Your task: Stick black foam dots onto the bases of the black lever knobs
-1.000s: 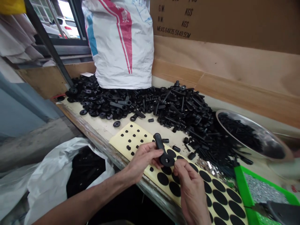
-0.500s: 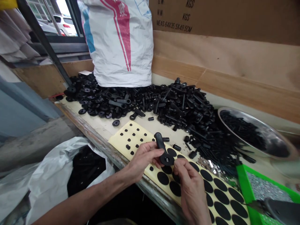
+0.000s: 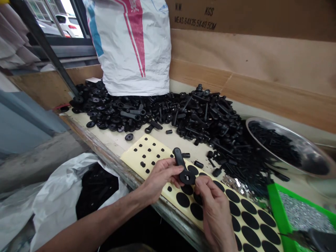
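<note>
A black plastic handle with a narrow arm and a round, holed end is pinched between the left hand's thumb and fingers. The right hand has its thumb and fingertips pressed together at the round end's edge; whether they grip it I cannot tell. Below both hands lies a pale-yellow sheet of black round stickers; right of the right hand, a green plastic tray.

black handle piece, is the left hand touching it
Touching: the head view shows the left hand gripping the black handle piece, with the thumb pressed against it.
</note>
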The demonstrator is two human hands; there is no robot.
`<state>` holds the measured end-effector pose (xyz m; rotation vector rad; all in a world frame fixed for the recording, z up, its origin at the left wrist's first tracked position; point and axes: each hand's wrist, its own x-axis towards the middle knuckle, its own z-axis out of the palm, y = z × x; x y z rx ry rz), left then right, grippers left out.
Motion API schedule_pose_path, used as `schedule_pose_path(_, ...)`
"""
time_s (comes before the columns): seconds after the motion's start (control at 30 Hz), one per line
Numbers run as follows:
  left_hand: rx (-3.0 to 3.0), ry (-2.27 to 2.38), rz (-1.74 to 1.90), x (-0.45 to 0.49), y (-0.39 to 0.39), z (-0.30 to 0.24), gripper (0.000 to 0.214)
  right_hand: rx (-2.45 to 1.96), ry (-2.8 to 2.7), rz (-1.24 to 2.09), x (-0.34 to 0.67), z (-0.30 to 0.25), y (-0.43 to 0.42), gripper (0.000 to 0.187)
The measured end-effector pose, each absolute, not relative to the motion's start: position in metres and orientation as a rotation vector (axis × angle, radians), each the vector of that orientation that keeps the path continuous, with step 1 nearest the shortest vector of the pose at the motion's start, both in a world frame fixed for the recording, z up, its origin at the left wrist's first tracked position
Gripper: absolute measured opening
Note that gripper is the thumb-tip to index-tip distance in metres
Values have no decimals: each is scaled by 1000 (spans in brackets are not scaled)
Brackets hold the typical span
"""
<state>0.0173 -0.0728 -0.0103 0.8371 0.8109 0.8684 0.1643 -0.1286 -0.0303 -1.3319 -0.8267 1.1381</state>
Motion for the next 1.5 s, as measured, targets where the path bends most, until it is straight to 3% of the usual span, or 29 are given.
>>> schedule_pose_path(1.5,843,770,887,17,-73,-14,20,-1395,-941,1022,162,-28,-129,26)
